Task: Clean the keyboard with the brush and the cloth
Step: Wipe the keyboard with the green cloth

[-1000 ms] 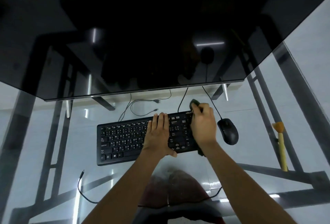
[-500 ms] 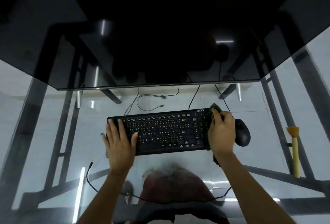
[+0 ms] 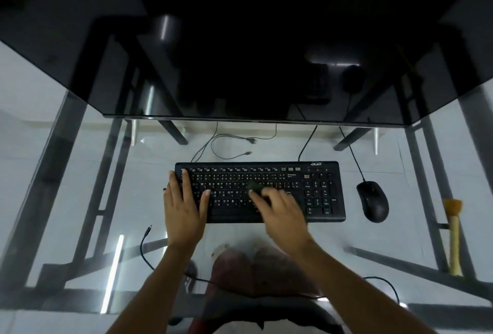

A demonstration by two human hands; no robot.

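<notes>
glass desk (image 3: 80,200) holds keyboard (image 3: 314,192) at centre. left hand (image 3: 184,208) flat, fingers straight, on keyboard's left end. right hand (image 3: 282,211) blurred, grips dark cloth (image 3: 255,187) on middle keys. mouse (image 3: 373,201) right of keyboard, brush (image 3: 453,232) far right.

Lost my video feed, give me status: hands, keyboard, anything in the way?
Left hand flat on keyboard's left end. Right hand grips dark cloth mid-keys, blurred. Brush unused at right. Mouse apart; nothing blocking.
</notes>
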